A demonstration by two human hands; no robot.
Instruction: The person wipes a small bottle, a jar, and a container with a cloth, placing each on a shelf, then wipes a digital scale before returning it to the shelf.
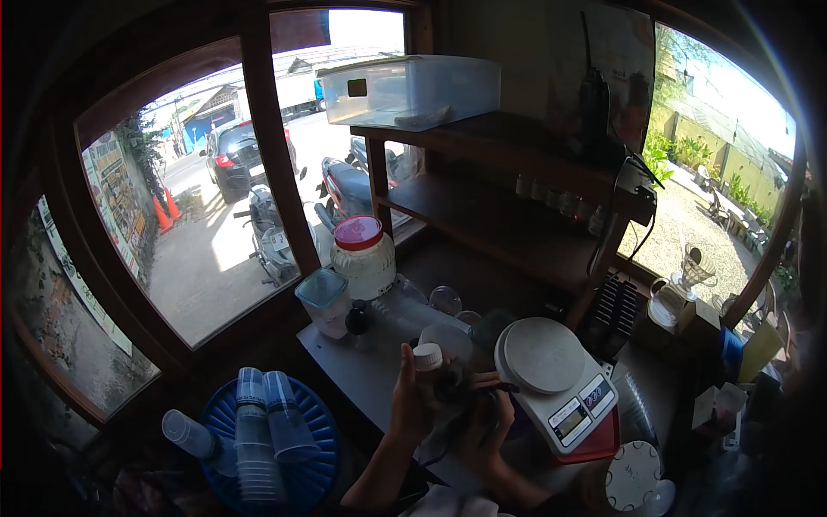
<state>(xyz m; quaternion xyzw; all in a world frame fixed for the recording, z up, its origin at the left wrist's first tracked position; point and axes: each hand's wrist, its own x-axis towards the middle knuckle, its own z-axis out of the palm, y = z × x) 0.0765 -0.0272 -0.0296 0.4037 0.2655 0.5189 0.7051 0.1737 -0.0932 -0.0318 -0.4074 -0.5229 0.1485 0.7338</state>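
My left hand (408, 405) is closed round a small bottle with a white cap (427, 357), thumb pointing up. Close beside it, my right hand (488, 424) is closed on a dark object (457, 384) whose kind I cannot make out in the shadow. Both hands are above the near part of the light tabletop (349, 375). Just right of them stands a white kitchen scale (558, 388) with a round plate and a small display. Behind the bottle is a clear round container (446, 339).
At the left, a blue slatted basket (323, 431) holds stacked clear plastic cups (254, 431). Toward the window stand a red-lidded jar (362, 254) and a teal-lidded tub (323, 302). A wooden shelf (491, 228) carries a clear plastic box (413, 90). A white round lid (633, 476) lies front right.
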